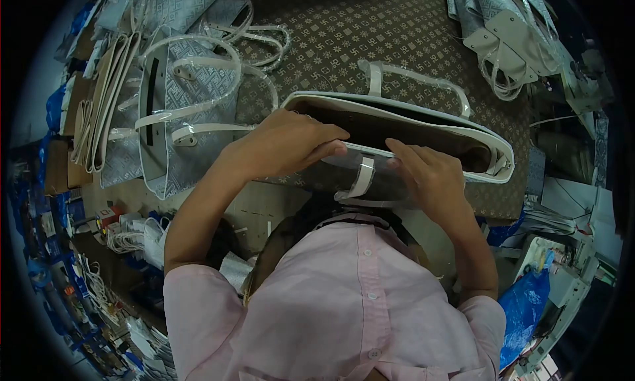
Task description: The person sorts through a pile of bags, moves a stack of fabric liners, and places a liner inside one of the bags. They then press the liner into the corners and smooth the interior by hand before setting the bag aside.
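Observation:
A white handbag (403, 129) stands on the patterned table in front of me, its mouth open and its brown lining showing. My left hand (294, 143) grips the near rim left of the middle, fingers over the edge and thumb outside. On the same rim, right of the middle, my right hand (430, 172) has its fingers bent over the edge and its thumb below. Between the two hands the near handle (363, 176) hangs toward my body. The far handle (423, 78), in clear plastic wrap, lies back on the table.
Grey-patterned bags (188, 96) with wrapped handles lie at the left, beside a stack of folded white pieces (109, 106). More bag parts (506, 47) sit at the table's (331, 37) far right. A blue plastic bag (526, 308) hangs at lower right.

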Demonstrator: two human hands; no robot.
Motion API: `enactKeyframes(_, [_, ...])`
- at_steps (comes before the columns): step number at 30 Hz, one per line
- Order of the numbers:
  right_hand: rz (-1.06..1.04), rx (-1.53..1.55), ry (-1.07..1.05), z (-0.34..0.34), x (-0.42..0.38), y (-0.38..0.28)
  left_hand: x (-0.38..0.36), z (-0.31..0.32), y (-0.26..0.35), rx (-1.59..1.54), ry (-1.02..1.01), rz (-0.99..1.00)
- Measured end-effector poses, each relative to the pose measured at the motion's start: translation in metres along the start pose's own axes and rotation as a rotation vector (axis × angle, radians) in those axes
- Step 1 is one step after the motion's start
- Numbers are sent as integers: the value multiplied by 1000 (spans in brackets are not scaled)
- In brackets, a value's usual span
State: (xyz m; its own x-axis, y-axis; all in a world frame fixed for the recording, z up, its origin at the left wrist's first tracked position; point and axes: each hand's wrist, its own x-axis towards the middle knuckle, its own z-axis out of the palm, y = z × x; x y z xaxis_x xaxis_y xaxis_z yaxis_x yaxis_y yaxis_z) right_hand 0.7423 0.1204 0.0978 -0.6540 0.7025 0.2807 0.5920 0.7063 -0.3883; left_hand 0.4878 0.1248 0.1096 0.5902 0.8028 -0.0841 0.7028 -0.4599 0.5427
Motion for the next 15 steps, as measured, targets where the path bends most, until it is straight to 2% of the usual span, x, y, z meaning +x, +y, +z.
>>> enactKeyframes(2, [51,-7,-31,-1,1,-2,0,3,-2,17,-1,7])
enactKeyframes(8, [25,-8,59,4,2,-1,-1,7,-1,64,43,6])
enactKeyframes(10, [27,2,32,2,2,-1,-2,11,-3,91,42,-14])
enactKeyframes(13, [-22,17,-22,3,9,-3,-4,21,0,148,116,104])
enactKeyframes(15, [-72,28,-59,4,9,-6,3,35,12,281,237,294])
